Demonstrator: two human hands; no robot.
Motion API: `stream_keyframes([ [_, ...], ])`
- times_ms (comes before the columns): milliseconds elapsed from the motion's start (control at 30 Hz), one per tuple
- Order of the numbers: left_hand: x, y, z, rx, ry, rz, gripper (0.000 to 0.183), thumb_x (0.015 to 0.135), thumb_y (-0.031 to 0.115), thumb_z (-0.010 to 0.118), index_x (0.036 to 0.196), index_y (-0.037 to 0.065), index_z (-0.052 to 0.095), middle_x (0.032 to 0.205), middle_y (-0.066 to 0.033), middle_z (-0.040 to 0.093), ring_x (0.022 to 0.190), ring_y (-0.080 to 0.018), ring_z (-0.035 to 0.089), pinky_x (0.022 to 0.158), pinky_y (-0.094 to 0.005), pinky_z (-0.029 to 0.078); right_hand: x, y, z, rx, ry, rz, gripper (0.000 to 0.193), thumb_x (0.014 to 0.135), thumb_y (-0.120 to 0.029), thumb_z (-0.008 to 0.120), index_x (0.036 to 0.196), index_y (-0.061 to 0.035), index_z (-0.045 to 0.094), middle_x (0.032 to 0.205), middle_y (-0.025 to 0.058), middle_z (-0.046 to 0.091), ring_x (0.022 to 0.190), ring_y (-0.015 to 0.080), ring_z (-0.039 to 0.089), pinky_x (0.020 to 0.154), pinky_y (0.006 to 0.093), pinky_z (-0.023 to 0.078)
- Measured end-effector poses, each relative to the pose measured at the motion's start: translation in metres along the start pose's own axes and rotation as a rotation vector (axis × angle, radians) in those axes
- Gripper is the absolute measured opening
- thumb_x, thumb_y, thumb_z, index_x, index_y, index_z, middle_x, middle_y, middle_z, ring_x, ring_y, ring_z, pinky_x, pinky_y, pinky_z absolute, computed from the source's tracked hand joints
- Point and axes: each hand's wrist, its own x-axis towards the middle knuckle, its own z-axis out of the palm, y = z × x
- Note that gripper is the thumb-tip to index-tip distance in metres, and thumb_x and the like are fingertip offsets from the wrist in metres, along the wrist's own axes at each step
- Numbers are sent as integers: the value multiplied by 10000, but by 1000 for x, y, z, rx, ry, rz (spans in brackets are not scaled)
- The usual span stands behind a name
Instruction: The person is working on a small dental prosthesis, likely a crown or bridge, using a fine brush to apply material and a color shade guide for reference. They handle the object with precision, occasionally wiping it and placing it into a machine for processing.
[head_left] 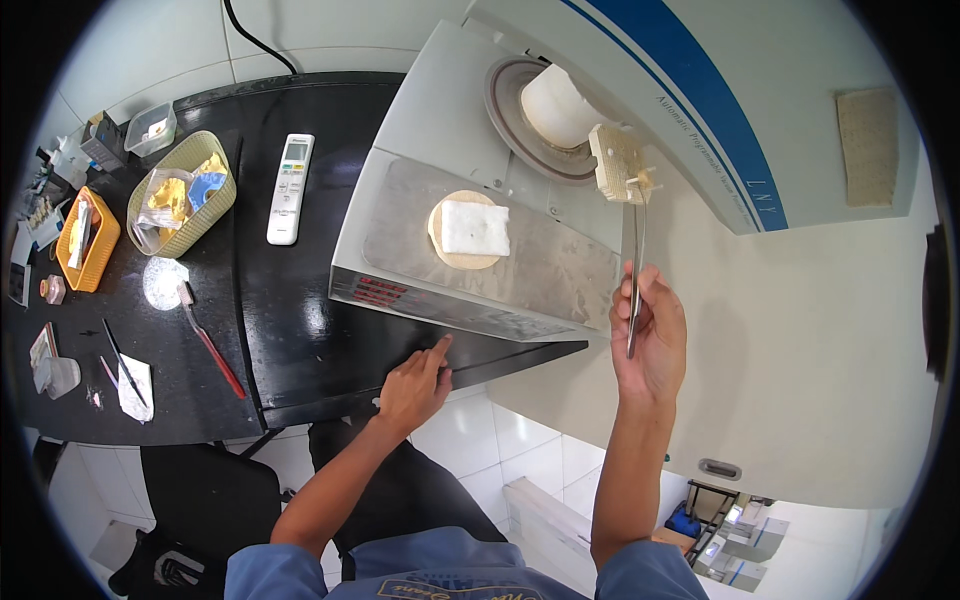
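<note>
My right hand point(650, 335) grips long metal tweezers point(637, 290). Held at their far end is a cream, honeycomb-textured firing tray point(620, 165) with small whitish tooth-like pieces on it. This tray hangs in the air beside a white cylindrical block point(562, 108) on the furnace's round platform point(510, 100). My left hand point(415, 385) is near the black counter's front edge, index finger stretched out, holding nothing that shows. On the furnace's metal top point(400, 200) lies a round beige disc point(437, 235) with a square white fibre pad point(475, 229) over it.
The furnace's tilted upper housing point(690, 110) rises at the right. Leftward on the black counter point(330, 385) lie a white remote control point(290, 190), a red-handled toothbrush point(212, 345), a yellow-green basket point(226, 205) and an orange basket point(98, 265). A black chair point(205, 490) stands below.
</note>
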Motion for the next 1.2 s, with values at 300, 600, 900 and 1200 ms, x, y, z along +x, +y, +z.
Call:
stream_keyframes([
  [300,0,-2,1,9,-5,2,575,840,97,667,1380,28,484,857,-36,641,791,-215,649,683,-339,567,11,-3,1,47,10,-19,197,929,-141,604,1019,33,626,798,49,604,659,105,533,578,208,427],
  [600,1,-4,3,57,39,55,618,800,49,710,1373,23,480,865,-19,641,711,-188,635,628,-325,558,27,-9,3,43,29,-54,199,929,-124,588,1012,55,611,828,74,611,668,116,538,605,215,438],
  [900,2,-2,1,39,5,21,561,830,125,678,1352,12,505,854,-89,648,796,-240,658,689,-342,570,58,-16,15,81,49,-61,207,916,-98,642,1033,70,612,837,75,617,685,106,554,599,197,457],
  [1200,2,-4,2,53,9,29,562,820,129,685,1343,16,513,846,-86,646,785,-234,656,670,-338,566,79,-16,27,78,2,-40,233,943,-89,626,1080,98,596,810,65,604,668,98,527,537,188,421],
])
